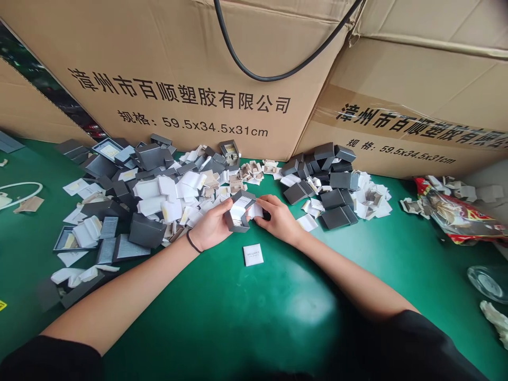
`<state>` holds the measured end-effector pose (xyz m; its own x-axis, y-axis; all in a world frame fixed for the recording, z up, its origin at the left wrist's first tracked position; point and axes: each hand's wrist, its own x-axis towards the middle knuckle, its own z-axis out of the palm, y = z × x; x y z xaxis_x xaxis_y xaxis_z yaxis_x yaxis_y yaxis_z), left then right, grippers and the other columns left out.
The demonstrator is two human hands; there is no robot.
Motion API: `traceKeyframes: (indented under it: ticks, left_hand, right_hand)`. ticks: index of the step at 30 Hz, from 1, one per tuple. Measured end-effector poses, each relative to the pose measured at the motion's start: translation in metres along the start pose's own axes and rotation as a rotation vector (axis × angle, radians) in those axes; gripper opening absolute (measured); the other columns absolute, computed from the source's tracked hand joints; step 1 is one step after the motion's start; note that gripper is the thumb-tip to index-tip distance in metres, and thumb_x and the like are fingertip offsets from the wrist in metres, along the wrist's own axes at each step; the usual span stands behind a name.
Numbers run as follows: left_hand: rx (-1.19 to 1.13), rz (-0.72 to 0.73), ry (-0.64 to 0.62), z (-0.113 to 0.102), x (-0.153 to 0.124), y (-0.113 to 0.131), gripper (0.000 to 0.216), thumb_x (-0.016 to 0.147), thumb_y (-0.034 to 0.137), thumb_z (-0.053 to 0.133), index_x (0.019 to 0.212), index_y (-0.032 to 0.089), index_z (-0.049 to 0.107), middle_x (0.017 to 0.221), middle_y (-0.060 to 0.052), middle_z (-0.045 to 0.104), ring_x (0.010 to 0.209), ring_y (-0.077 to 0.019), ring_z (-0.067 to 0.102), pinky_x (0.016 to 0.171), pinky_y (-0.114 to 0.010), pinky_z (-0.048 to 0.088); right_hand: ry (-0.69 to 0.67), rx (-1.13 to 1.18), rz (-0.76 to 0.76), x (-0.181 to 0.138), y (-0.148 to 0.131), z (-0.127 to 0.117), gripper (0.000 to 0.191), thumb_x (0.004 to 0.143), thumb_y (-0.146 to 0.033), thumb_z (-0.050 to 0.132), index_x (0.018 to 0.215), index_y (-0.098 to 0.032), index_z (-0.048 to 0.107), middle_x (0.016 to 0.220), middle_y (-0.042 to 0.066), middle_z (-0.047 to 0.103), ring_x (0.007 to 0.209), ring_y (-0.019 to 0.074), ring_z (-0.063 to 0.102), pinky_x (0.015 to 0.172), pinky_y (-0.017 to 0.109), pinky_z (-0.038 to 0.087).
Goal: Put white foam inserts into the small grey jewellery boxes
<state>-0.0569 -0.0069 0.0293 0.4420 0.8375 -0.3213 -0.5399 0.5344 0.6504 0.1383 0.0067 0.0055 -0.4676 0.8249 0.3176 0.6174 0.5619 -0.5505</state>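
My left hand [211,226] grips a small dark gray jewelry box [239,225], lid up, with white lining showing inside. Close to its right side, my right hand [278,218] has its fingers bent around a small white piece [254,210]; what kind of piece it is stays partly hidden by the fingers. Below both hands, a square white card [253,255] with faint printing lies flat on the green table [286,312].
Dark boxes and white inserts form a large heap [146,193] at left and a smaller pile [333,185] at right. Large cardboard cartons [178,69] stand behind, with a black cable [270,78] hanging down. A red plastic bag [460,217] and glass dish [489,283] sit far right.
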Motion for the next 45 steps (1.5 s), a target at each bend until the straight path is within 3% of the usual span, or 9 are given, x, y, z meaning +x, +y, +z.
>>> traceKeyframes:
  ticks: [9,14,19,23,27,34,40,45]
  left_hand:
    - [-0.002,0.035,-0.056,-0.006,0.003,-0.004,0.027,0.085,0.029,0.053,0.106,0.014,0.061,0.093,-0.008,0.067,0.082,-0.0191,0.064,0.076,-0.033,0.051]
    - [0.031,0.103,-0.096,-0.009,0.003,-0.005,0.030,0.082,0.029,0.059,0.109,0.016,0.060,0.096,-0.008,0.066,0.086,-0.0199,0.063,0.078,-0.033,0.049]
    - [0.042,0.182,-0.102,-0.011,-0.002,-0.001,0.040,0.077,0.026,0.065,0.114,0.016,0.059,0.104,-0.009,0.064,0.101,-0.0230,0.059,0.091,-0.037,0.044]
    - [0.101,0.153,-0.070,-0.014,-0.002,-0.001,0.039,0.073,0.026,0.069,0.109,0.013,0.061,0.095,-0.008,0.065,0.095,-0.0216,0.059,0.089,-0.036,0.043]
    - [0.158,0.199,-0.020,-0.014,-0.001,-0.003,0.040,0.070,0.024,0.073,0.107,0.017,0.061,0.098,-0.007,0.063,0.099,-0.0203,0.057,0.090,-0.034,0.042]
    - [0.341,0.318,0.000,-0.010,0.001,-0.008,0.048,0.070,0.023,0.074,0.115,0.019,0.058,0.114,-0.007,0.060,0.111,-0.0220,0.051,0.098,-0.034,0.038]
    - [0.526,0.351,0.003,-0.009,0.001,-0.012,0.054,0.070,0.026,0.073,0.120,0.021,0.055,0.121,-0.007,0.058,0.117,-0.0257,0.049,0.097,-0.036,0.040]
    - [0.551,0.366,-0.005,-0.009,0.002,-0.013,0.056,0.070,0.026,0.073,0.122,0.019,0.053,0.124,-0.009,0.057,0.119,-0.0268,0.048,0.097,-0.036,0.041]
  right_hand:
    - [-0.070,-0.024,0.037,0.005,-0.005,-0.004,0.030,0.077,-0.025,0.066,0.106,-0.019,0.063,0.105,0.009,0.057,0.088,0.0215,0.057,0.080,0.038,0.052]
    - [-0.010,-0.010,0.030,0.005,-0.001,0.001,0.031,0.076,-0.025,0.064,0.106,-0.018,0.062,0.104,0.010,0.057,0.087,0.0215,0.056,0.078,0.037,0.052]
    - [0.160,0.294,0.203,0.002,0.009,0.001,0.032,0.075,-0.031,0.063,0.104,-0.018,0.060,0.096,0.007,0.059,0.070,0.0144,0.055,0.068,0.032,0.052]
    - [0.179,0.736,0.346,0.002,0.015,-0.003,0.035,0.075,-0.041,0.062,0.102,-0.020,0.058,0.091,0.004,0.063,0.075,0.0134,0.058,0.071,0.029,0.051]
    - [0.202,0.900,0.369,0.003,0.015,-0.004,0.039,0.072,-0.044,0.067,0.101,-0.020,0.059,0.095,0.004,0.064,0.080,0.0136,0.059,0.077,0.030,0.050]
    - [0.269,0.844,0.277,0.000,0.004,0.001,0.043,0.073,-0.048,0.065,0.105,-0.022,0.054,0.102,0.005,0.061,0.087,0.0153,0.059,0.080,0.033,0.052]
    - [0.246,0.685,0.197,-0.005,0.001,0.002,0.044,0.077,-0.048,0.062,0.112,-0.022,0.053,0.104,0.007,0.062,0.093,0.0176,0.059,0.087,0.037,0.051]
    - [0.188,0.652,0.108,-0.007,-0.005,0.003,0.043,0.080,-0.045,0.060,0.116,-0.022,0.052,0.108,0.007,0.062,0.098,0.0181,0.059,0.092,0.038,0.049]
